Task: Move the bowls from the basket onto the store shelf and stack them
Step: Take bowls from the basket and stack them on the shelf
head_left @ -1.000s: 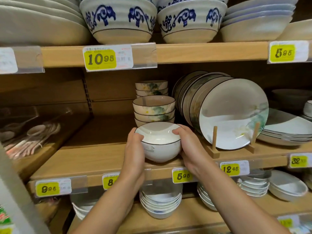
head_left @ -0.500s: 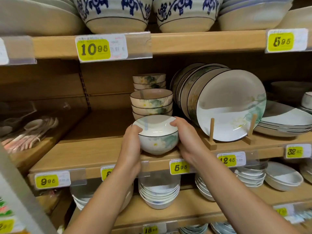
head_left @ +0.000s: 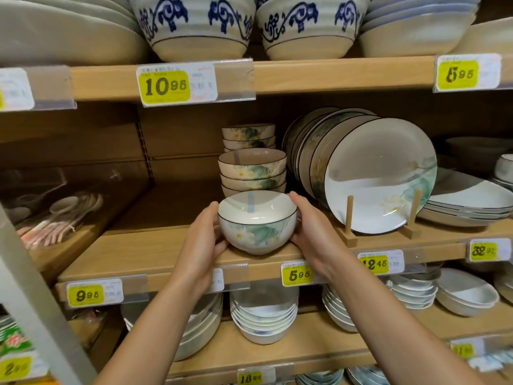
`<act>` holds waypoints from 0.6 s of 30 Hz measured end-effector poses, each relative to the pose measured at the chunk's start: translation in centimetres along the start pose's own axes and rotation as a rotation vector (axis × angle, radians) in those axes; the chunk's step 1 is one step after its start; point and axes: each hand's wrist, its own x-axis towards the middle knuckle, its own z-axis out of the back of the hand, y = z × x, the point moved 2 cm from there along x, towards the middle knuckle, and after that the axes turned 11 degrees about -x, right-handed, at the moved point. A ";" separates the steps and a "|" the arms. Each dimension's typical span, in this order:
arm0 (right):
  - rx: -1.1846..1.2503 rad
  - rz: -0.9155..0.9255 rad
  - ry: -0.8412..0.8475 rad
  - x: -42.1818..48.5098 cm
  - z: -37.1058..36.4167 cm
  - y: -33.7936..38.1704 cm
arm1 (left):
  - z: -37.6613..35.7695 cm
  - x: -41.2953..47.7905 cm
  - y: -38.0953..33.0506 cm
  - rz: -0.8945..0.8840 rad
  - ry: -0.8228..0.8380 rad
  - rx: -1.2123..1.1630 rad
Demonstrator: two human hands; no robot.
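Note:
A white bowl (head_left: 256,225) with a dark rim and a green leaf and flower print sits upright at the front of the middle wooden shelf (head_left: 144,245). My left hand (head_left: 204,240) grips its left side and my right hand (head_left: 306,226) grips its right side. Just behind it stands a stack of three matching bowls (head_left: 252,173), and a second stack (head_left: 249,136) stands further back. The basket is out of view.
Matching plates (head_left: 380,176) lean on a wooden stand right of the bowls, with flat plates (head_left: 469,201) beyond. Large blue-patterned bowls (head_left: 194,23) fill the shelf above. White bowls (head_left: 263,318) sit on the shelf below. Spoons (head_left: 55,218) lie at left.
Both hands turned the bowl so its printed side faces me and brought it down to the shelf in front of the stack. The view also shifted slightly.

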 end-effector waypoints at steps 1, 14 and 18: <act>-0.009 0.020 0.026 -0.5 0.4 -0.3 | 0.5 -0.5 0.2 -0.001 0.066 0.000; -0.190 0.469 0.183 -1.5 0.5 8.4 | -1.9 0.0 -8.1 -0.365 0.406 0.129; -0.344 0.490 0.088 1.0 -0.1 10.1 | -3.0 2.1 -9.8 -0.377 0.391 0.169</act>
